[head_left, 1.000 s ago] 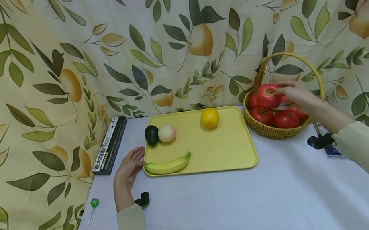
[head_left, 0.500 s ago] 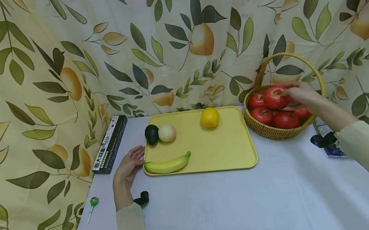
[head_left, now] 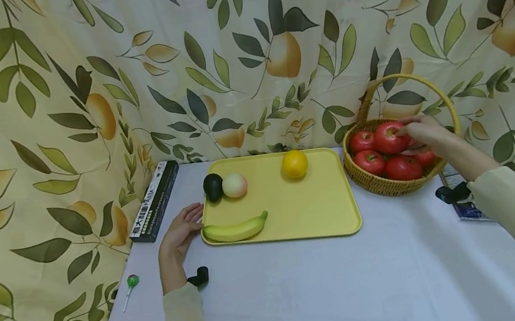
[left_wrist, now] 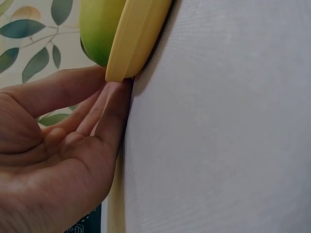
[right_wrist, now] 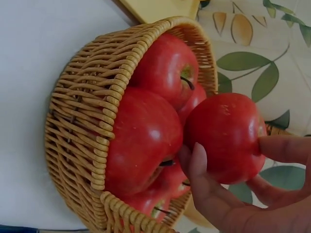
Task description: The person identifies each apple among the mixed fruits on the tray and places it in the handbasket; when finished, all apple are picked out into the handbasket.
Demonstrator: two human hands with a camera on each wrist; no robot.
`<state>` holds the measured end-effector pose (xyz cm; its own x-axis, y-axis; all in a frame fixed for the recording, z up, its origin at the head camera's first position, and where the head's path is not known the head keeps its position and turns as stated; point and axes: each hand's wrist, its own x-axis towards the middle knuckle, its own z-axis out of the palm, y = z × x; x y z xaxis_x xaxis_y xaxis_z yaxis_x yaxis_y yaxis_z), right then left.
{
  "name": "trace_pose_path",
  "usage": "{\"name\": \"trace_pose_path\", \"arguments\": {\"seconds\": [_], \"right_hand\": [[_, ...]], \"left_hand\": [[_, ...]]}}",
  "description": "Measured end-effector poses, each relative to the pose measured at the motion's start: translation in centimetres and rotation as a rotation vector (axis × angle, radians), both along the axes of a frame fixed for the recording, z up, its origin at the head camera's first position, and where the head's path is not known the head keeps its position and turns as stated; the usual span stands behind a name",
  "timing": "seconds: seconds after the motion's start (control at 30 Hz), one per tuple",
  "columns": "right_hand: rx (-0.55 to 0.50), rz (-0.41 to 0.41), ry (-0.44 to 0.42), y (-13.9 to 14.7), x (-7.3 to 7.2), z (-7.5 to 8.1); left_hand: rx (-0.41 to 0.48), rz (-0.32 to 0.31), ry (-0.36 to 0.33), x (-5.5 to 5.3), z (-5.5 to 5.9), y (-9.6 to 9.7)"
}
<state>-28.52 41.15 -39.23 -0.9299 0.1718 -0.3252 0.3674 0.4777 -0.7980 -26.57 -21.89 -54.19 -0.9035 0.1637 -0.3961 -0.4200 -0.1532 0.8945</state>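
Observation:
In the right wrist view, my right hand (right_wrist: 248, 208) grips a red apple (right_wrist: 223, 136) with thumb and fingers, above other red apples (right_wrist: 141, 141). These fill a wicker basket (right_wrist: 80, 121). From the head, the right hand (head_left: 426, 133) with that apple (head_left: 389, 138) appears over the basket (head_left: 379, 185). At the left, my left hand (head_left: 179, 233) pinches the edge of a yellow tray (head_left: 306, 209). The left wrist view has the thumb and fingers at the tray's rim (left_wrist: 129, 43), next to a green-yellow banana (left_wrist: 99, 29).
On the tray sit a dark oval fruit (head_left: 213, 188), a pale pinkish peach (head_left: 234, 185) and a yellow-orange fruit (head_left: 294, 164). A black pasta box (head_left: 154, 203) and a lollipop (head_left: 132, 282) lie to the left. A dark blue packet (head_left: 473, 211) is partly behind the right arm.
The right hand has drawn the apple slightly to the right over the basket, uncovering more of another apple at the back left. The left hand has stayed at the tray.

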Motion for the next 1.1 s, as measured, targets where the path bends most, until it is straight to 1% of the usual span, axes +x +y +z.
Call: {"name": "trace_pose_path", "arguments": {"seconds": [0.17,0.33,0.43,0.57,0.63,0.73,0.83,0.9,0.97,1.0,1.07,1.1], "right_hand": [[-0.011,0.022,0.013,0.2,-0.5,-0.8],[0.044,0.081,0.018,0.4,-0.6,-1.6],[0.081,0.090,0.023,0.4,-0.6,-1.9],[0.114,0.075,0.025,0.3,-0.4,-2.0],[0.115,0.073,0.024,0.2,-0.3,-1.9],[0.124,0.093,0.022,0.4,0.0,-1.9],[0.168,0.133,0.038,0.5,0.3,-1.5],[0.241,0.169,0.070,0.3,0.7,-1.0],[0.312,0.193,0.105,-0.1,1.1,-0.5],[0.341,0.202,0.124,-0.4,1.4,-0.3],[0.403,0.205,0.160,-0.9,1.8,0.1],[0.416,0.201,0.174,-1.2,2.0,0.2]], "left_hand": [[-0.015,-0.007,0.032,-0.1,0.0,-0.2],[-0.011,-0.019,0.023,0.1,0.2,-0.2],[-0.008,-0.023,0.021,0.2,0.2,-0.2],[-0.007,-0.024,0.023,0.0,0.2,-0.1],[-0.007,-0.022,0.025,0.0,0.2,-0.2],[-0.001,-0.016,0.022,-0.1,0.1,-0.1],[-0.010,-0.010,0.014,-0.2,-0.1,0.2],[-0.036,-0.014,0.015,-0.4,-0.2,0.3],[-0.084,-0.034,0.025,-0.6,0.1,0.3],[-0.109,-0.046,0.031,-0.8,0.4,0.3],[-0.182,-0.096,0.073,-1.1,1.1,0.1],[-0.221,-0.117,0.095,-1.3,1.6,0.0]]}}
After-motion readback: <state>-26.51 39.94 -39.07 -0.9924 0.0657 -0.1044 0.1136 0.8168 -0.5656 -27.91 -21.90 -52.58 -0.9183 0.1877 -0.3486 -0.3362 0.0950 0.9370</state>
